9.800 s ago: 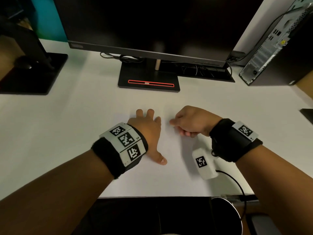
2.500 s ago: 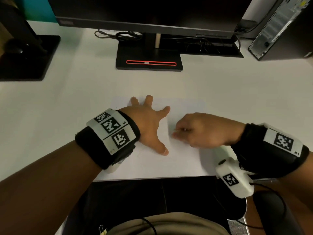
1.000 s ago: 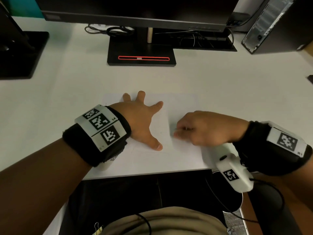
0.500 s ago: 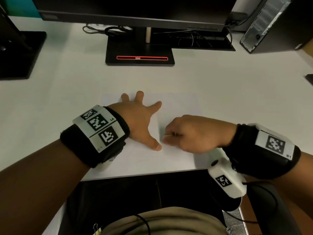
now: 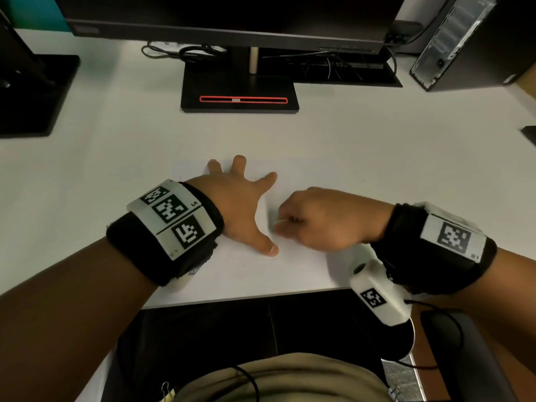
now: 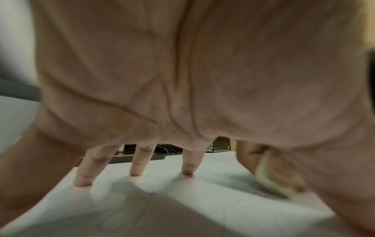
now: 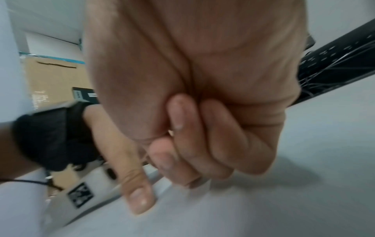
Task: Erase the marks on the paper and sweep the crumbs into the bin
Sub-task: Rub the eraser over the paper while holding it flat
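A white sheet of paper (image 5: 304, 181) lies on the white desk (image 5: 116, 158) near its front edge. My left hand (image 5: 246, 207) presses flat on the sheet with fingers (image 6: 140, 162) spread. Just right of its thumb (image 7: 138, 200), my right hand (image 5: 282, 224) is curled round a small pale eraser (image 5: 279, 221) whose tip touches the paper. The left wrist view shows the eraser (image 6: 267, 176) blurred against the sheet, and faint pencil lines (image 6: 233, 206) on the paper (image 6: 162, 200). No crumbs can be made out. The bin (image 5: 413, 340) stands below the desk's front right, mostly hidden by my right wrist.
A monitor on a black stand (image 5: 239, 94) is at the back centre, with cables behind it. A second black stand (image 5: 32, 94) sits at the back left and a computer tower (image 5: 470, 42) at the back right. The desk's front edge (image 5: 246, 298) runs just below my hands.
My right hand with the eraser has slid left across the paper towards the left thumb. The left hand stays pressed flat on the sheet.
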Demonstrator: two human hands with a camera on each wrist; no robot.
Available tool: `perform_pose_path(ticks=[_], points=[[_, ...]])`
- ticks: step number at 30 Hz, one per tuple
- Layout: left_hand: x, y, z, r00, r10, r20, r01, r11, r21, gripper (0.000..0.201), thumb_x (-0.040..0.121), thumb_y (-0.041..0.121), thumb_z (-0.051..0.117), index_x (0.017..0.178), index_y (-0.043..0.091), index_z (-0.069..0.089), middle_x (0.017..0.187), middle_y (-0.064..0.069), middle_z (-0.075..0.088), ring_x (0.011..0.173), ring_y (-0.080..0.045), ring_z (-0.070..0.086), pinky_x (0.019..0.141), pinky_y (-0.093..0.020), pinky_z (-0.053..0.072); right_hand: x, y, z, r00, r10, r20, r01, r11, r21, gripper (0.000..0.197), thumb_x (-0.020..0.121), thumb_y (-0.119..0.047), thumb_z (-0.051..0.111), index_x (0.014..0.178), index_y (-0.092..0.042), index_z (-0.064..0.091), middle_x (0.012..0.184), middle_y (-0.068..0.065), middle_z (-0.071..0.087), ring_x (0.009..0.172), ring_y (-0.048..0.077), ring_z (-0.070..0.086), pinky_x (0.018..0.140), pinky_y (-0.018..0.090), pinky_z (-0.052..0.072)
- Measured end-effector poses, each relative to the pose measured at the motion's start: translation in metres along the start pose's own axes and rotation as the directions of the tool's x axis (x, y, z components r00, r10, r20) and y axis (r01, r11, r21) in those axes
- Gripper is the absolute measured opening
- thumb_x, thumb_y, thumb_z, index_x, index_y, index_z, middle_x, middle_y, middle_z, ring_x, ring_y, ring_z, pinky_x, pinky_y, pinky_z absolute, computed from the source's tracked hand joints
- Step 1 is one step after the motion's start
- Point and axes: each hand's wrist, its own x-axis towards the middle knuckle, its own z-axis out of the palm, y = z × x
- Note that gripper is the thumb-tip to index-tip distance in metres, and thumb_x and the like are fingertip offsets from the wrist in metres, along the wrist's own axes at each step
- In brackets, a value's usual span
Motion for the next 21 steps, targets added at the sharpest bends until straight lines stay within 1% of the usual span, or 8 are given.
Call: perform_pose_path(ticks=[3, 6, 8, 10, 14, 16, 18, 21], points=[[0.000, 0.000, 0.000, 1.000, 0.003, -0.002, -0.003, 1.000, -0.001, 0.131, 0.055, 0.089, 0.066, 0.150, 0.053, -0.017, 0.161, -0.001, -0.012, 0.148, -0.046, -0.005, 0.108, -0.060, 0.037, 0.002, 0.000, -0.005, 1.000, 0.027, -0.001, -0.027, 0.999, 0.020, 0.044, 0.103, -0.036, 0.048, 0.068, -0.010, 0.052, 0.067, 0.006, 0.058, 0.058, 0.015, 0.048, 0.055, 0.025, 0.037], [-0.001, 0.000, 0.000, 1.000, 0.000, -0.002, 0.000, 1.000, 0.000, 0.131, 0.056, 0.089, 0.066, 0.150, 0.052, -0.017, 0.160, -0.001, -0.012, 0.147, -0.046, -0.004, 0.108, -0.061, 0.037, 0.005, 0.002, -0.009, 0.997, 0.053, -0.055, -0.051, 0.998, 0.033, 0.044, 0.103, -0.034, 0.047, 0.077, -0.001, 0.059, 0.081, 0.014, 0.067, 0.068, 0.022, 0.056, 0.061, 0.029, 0.042], [-0.001, 0.000, -0.001, 1.000, 0.005, -0.001, -0.005, 1.000, -0.004, 0.131, 0.056, 0.088, 0.066, 0.150, 0.052, -0.017, 0.160, -0.001, -0.012, 0.147, -0.047, -0.003, 0.108, -0.060, 0.038, 0.004, -0.005, -0.002, 1.000, -0.001, -0.002, 0.001, 1.000, 0.015, 0.041, 0.103, -0.032, 0.047, 0.080, -0.001, 0.062, 0.083, 0.016, 0.067, 0.070, 0.024, 0.057, 0.063, 0.031, 0.044], [0.000, 0.000, -0.001, 1.000, 0.006, -0.002, -0.006, 1.000, -0.002, 0.131, 0.056, 0.088, 0.067, 0.150, 0.052, -0.017, 0.160, -0.001, -0.012, 0.147, -0.047, -0.004, 0.107, -0.060, 0.038, 0.005, -0.008, -0.001, 0.999, -0.014, 0.041, 0.013, 1.000, 0.019, 0.043, 0.103, -0.034, 0.048, 0.081, 0.000, 0.063, 0.078, 0.016, 0.065, 0.064, 0.020, 0.053, 0.062, 0.031, 0.044], [-0.002, 0.001, 0.000, 1.000, -0.003, -0.002, 0.003, 1.000, 0.002, 0.131, 0.056, 0.089, 0.066, 0.150, 0.052, -0.017, 0.160, -0.001, -0.011, 0.147, -0.046, -0.004, 0.108, -0.061, 0.037, 0.008, -0.001, -0.011, 0.997, 0.057, -0.044, -0.055, 0.998, 0.038, 0.043, 0.103, -0.033, 0.047, 0.071, -0.005, 0.054, 0.069, 0.009, 0.060, 0.061, 0.020, 0.051, 0.057, 0.031, 0.040], [-0.002, 0.001, -0.001, 1.000, 0.004, -0.007, -0.004, 1.000, 0.003, 0.131, 0.056, 0.088, 0.067, 0.151, 0.051, -0.016, 0.160, -0.002, -0.010, 0.147, -0.047, -0.003, 0.109, -0.060, 0.036, 0.006, -0.007, -0.004, 1.000, 0.011, 0.006, -0.011, 1.000, 0.007, 0.040, 0.102, -0.032, 0.047, 0.075, -0.005, 0.059, 0.073, 0.009, 0.063, 0.065, 0.021, 0.055, 0.061, 0.031, 0.043], [-0.002, 0.001, -0.001, 1.000, 0.010, -0.007, -0.010, 1.000, 0.004, 0.131, 0.057, 0.087, 0.067, 0.151, 0.051, -0.016, 0.160, -0.003, -0.010, 0.147, -0.047, -0.003, 0.109, -0.060, 0.036, 0.003, -0.011, -0.001, 0.998, -0.010, 0.061, 0.010, 1.000, 0.012, 0.040, 0.102, -0.033, 0.049, 0.074, -0.008, 0.060, 0.066, 0.003, 0.058, 0.060, 0.015, 0.051, 0.058, 0.025, 0.041], [-0.003, 0.001, 0.000, 1.000, 0.001, -0.003, -0.001, 1.000, -0.001, 0.130, 0.057, 0.088, 0.066, 0.151, 0.051, -0.017, 0.160, -0.002, -0.011, 0.148, -0.047, -0.006, 0.109, -0.060, 0.036, 0.008, -0.001, -0.011, 0.998, 0.061, -0.024, -0.060, 0.996, 0.060, 0.044, 0.102, -0.035, 0.048, 0.068, -0.007, 0.054, 0.066, 0.006, 0.057, 0.057, 0.016, 0.048, 0.057, 0.029, 0.039]])
